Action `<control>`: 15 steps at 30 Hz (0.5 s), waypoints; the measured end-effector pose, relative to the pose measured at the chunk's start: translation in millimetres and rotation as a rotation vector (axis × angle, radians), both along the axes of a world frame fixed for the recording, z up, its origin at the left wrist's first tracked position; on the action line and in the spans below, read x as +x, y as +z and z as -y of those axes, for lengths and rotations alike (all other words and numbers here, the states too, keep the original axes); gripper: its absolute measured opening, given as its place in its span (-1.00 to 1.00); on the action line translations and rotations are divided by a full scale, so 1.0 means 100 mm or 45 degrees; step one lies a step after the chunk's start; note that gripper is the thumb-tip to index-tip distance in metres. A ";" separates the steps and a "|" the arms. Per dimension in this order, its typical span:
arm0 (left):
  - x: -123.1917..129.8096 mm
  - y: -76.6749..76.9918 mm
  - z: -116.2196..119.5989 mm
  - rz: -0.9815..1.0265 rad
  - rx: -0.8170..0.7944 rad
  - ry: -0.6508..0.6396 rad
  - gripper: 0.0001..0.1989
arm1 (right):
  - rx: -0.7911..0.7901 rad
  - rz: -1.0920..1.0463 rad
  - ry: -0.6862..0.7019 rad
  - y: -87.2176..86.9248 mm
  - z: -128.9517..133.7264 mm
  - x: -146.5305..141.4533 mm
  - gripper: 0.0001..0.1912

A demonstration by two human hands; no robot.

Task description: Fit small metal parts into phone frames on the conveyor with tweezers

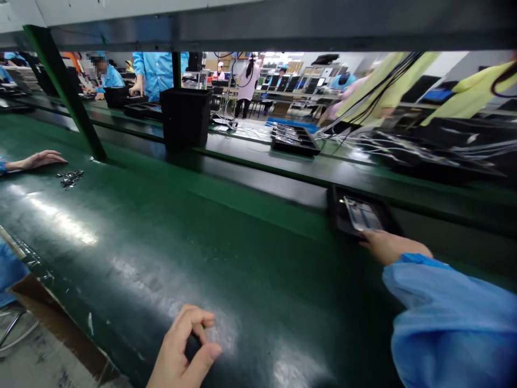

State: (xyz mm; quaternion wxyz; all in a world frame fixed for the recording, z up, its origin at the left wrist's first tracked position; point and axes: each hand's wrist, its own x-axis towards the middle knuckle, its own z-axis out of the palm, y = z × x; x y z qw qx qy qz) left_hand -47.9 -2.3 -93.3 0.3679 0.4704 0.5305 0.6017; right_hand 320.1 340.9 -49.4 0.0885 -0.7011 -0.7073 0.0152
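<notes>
My right hand [388, 246], in a blue sleeve, reaches out to the far side of the green conveyor belt [194, 253]. Its fingers grip the near edge of a small black tray [341, 213]. In that tray lies a flat silvery part [362, 214]. My left hand [182, 353] hovers low over the belt's near edge, thumb and fingers curled together in a pinch, and I see nothing between them.
Another person's hand [38, 159] rests on the belt at far left beside a small pile of metal bits [70, 178]. A slanted green post [67, 91], a tall black bin [186, 116], a black tray of parts [294, 139] and loose cables [424, 148] stand beyond. People work behind.
</notes>
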 end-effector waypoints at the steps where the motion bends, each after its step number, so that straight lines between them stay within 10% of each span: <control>1: 0.01 0.01 -0.01 -0.024 0.006 0.002 -0.75 | -0.032 0.036 0.046 0.01 0.00 -0.06 -0.94; 8: -0.02 -0.01 -0.02 -0.186 -0.013 -0.112 -0.68 | -0.122 0.139 0.385 0.04 0.33 -0.56 -0.84; 15: -0.04 0.00 -0.03 -0.089 -0.020 -0.082 -0.84 | -0.160 0.200 0.919 0.12 1.36 -1.22 -0.87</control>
